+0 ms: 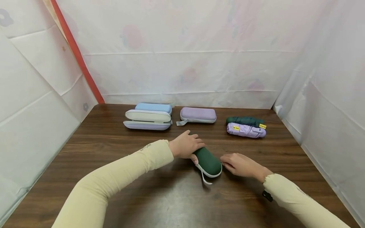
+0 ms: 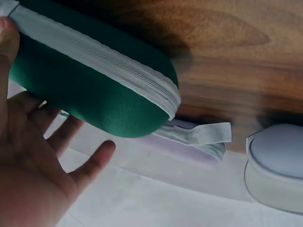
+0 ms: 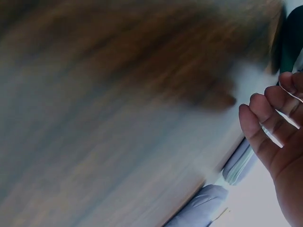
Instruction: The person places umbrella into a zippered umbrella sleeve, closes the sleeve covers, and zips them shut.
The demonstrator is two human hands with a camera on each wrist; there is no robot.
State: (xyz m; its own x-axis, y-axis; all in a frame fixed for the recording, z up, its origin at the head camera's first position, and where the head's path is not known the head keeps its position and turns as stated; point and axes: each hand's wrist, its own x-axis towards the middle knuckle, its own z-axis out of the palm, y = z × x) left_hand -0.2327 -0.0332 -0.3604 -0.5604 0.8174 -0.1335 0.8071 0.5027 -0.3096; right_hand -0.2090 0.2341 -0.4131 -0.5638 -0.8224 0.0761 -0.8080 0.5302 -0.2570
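The sleeves lie nearest the camera, the left sleeve filling more of the near side than the right sleeve. The left hand holds the green case, thumb on its near side, fingers across its far end. The right hand has bent fingers at the other end; whether they pinch anything is hidden. The case lies slantwise on the table, its strap trailing from the near side.

A sideways pull could swivel the case if the left hold is loose, since the tabletop looks slick; the strap might also snag in the zip.

The left arm reaches in from the lower left, elbow bent; the right forearm slants in from the lower right, knuckles uppermost.

Beyond are an open case, a blue case behind it, a lilac case and, to the right, two umbrellas side by side.
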